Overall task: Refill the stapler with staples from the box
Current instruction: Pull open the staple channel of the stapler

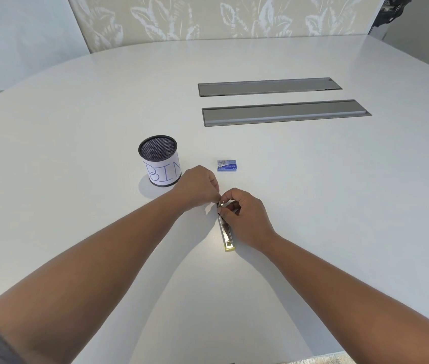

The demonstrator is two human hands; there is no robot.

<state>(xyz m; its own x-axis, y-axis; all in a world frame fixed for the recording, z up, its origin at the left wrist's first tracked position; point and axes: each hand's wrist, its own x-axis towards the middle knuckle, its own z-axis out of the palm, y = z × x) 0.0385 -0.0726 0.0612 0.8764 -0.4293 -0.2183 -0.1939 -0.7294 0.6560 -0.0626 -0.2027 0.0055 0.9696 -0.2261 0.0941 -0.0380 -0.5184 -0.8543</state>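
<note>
Both hands working at the far end of the opened stapler

Your left hand and right hand pinch at the stapler, lying open on the table; what your fingertips hold is too small to tell. The staple box sits shut, just beyond. A loose pinch could let the strip snap or slip.

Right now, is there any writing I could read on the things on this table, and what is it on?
"BIN": handwritten in large letters on the white paper wrapped around the black mesh cup.
Blue staple box: it carries printing, but too small and blurred to read.
Stapler, under both hands: no text visible.
</note>
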